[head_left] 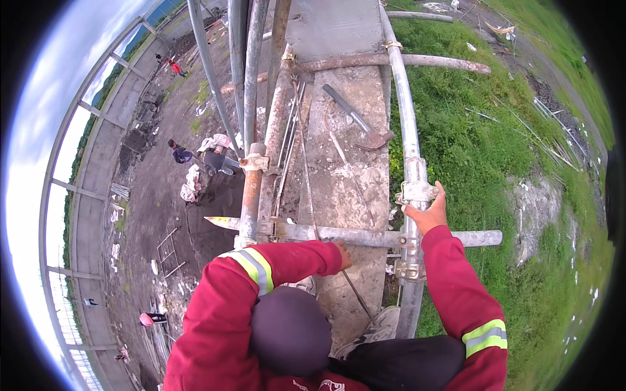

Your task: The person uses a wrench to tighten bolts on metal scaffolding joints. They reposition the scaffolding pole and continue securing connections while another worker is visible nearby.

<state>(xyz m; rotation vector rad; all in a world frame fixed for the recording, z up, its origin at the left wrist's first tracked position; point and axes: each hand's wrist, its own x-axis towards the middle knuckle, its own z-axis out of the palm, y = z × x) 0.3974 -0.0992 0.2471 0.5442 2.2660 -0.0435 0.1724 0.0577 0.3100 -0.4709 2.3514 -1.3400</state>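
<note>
My right hand (430, 213) grips a scaffold clamp (417, 191) on the upright-running steel pipe (408, 124), thumb on its near left side and fingers round its right. My left hand (343, 255) is beside the horizontal scaffold pipe (352, 236), mostly covered by its red sleeve; its fingers are hidden. A thin steel rod (306, 163) runs down past this hand and shows again below it. Another clamp (409, 270) sits on the right pipe, just under the crossing. On the dusty plank (352, 202) lies a hammer (357, 118) with a dark grip.
Several pipes (248, 72) stand at the far left, beside a rusty pipe with a clamp (254, 163). A thin bent rod (345, 156) lies on the plank. Ground far below holds people (179, 153) and debris on the left, grass (456, 143) on the right.
</note>
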